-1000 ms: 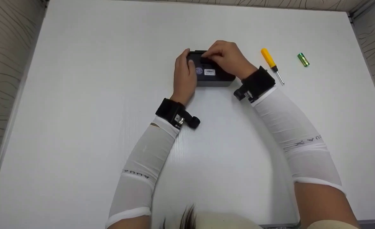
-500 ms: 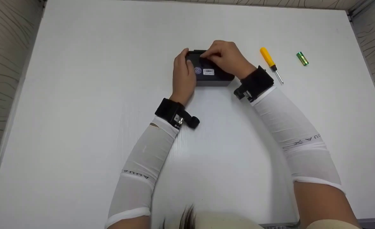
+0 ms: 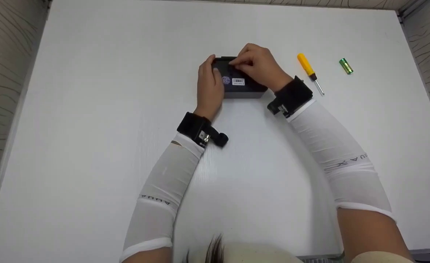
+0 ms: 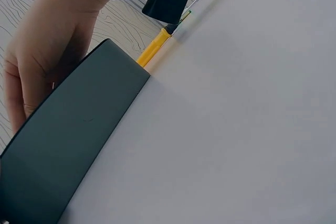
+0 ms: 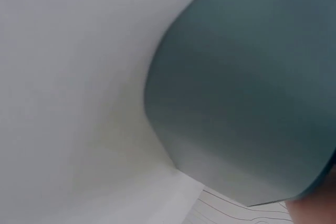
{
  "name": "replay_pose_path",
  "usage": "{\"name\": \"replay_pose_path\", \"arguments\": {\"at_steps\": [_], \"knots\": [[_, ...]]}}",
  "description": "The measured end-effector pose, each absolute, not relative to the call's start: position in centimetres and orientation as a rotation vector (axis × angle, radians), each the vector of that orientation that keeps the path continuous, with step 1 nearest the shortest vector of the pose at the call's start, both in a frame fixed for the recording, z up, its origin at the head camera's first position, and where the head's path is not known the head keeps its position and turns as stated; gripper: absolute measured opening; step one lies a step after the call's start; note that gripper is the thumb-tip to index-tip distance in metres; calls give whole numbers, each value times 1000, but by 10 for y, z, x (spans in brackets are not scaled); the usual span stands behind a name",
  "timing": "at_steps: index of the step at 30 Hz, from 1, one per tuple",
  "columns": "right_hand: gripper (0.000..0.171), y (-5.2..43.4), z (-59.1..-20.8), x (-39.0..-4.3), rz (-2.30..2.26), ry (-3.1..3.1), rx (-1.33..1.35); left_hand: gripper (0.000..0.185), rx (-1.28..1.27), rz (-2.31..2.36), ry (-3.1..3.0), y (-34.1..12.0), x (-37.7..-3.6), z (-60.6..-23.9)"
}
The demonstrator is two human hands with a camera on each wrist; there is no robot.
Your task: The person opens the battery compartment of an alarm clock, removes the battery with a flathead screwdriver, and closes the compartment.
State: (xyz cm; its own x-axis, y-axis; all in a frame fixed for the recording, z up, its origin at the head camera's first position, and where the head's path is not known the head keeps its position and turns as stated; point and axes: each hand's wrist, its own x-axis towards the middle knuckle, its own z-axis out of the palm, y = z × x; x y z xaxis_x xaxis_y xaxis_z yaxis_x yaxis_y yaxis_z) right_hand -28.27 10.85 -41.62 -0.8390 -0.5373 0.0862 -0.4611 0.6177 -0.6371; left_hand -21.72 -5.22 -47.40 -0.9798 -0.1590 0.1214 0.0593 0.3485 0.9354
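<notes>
A black box-shaped device (image 3: pixel 253 87) lies on the white table, with a white barcode label (image 3: pixel 238 82) and a round pale sticker (image 3: pixel 226 80) on its upper face. My left hand (image 3: pixel 210 87) holds its left end, fingers along the side and thumb over the top edge. Bent over the top face, my right hand (image 3: pixel 260 67) brings thumb and index fingertips together near the far edge. Whether something small is between them is hidden. In the left wrist view the device's grey side (image 4: pixel 79 124) stands before the right hand (image 4: pixel 50 51); the right wrist view shows its side (image 5: pixel 236 93) close up.
A yellow-handled screwdriver (image 3: pixel 305 64) lies right of the right hand, its metal tip toward the person. Farther right lies a green battery (image 3: pixel 346 66). The white table (image 3: pixel 109 91) extends around them, with patterned panels (image 3: pixel 7 54) beyond its edges.
Both hands stay on the device, nearly still. The right hand rises very slightly in the head view, while the whole scene drifts a little up and left.
</notes>
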Motion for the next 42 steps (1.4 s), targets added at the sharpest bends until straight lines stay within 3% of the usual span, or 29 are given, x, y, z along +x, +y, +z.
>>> {"name": "replay_pose_path", "arguments": {"at_steps": [10, 27, 42], "knots": [[15, 109, -414, -278, -973, 2776, -857, 45, 80, -1687, -2426, -50, -217, -473], [20, 103, -414, -270, -659, 2867, -981, 44, 76, -1718, -2390, -51, -220, -477], [29, 106, -422, -263, -691, 2894, -1053, 45, 64, -1716, -2397, -52, -219, -479]]}}
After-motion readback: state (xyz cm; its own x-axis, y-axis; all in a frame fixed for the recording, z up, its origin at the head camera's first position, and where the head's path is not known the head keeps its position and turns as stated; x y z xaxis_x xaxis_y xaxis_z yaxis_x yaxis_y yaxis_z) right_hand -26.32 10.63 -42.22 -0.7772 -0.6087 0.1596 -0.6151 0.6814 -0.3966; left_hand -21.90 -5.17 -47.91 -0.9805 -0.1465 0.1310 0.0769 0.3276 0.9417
